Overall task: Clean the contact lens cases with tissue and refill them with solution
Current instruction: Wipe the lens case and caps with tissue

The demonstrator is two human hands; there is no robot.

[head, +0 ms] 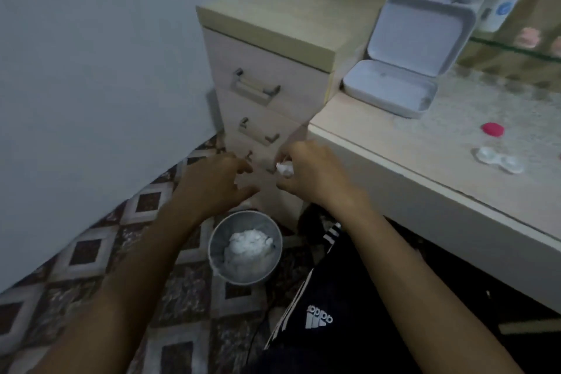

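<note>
My right hand (315,174) grips a small crumpled white tissue (284,168) in front of the drawer unit, above the bin. My left hand (217,181) hovers beside it with loosely curled fingers and holds nothing. A clear contact lens case (499,160) lies open on the desk at the right, with a red cap (492,130) behind it. Two white solution bottles (502,3) stand at the back right.
A round grey waste bin (245,247) with crumpled white tissues stands on the patterned floor below my hands. An open white box (406,70) sits on the desk (379,143). A beige drawer unit (267,82) stands against the wall.
</note>
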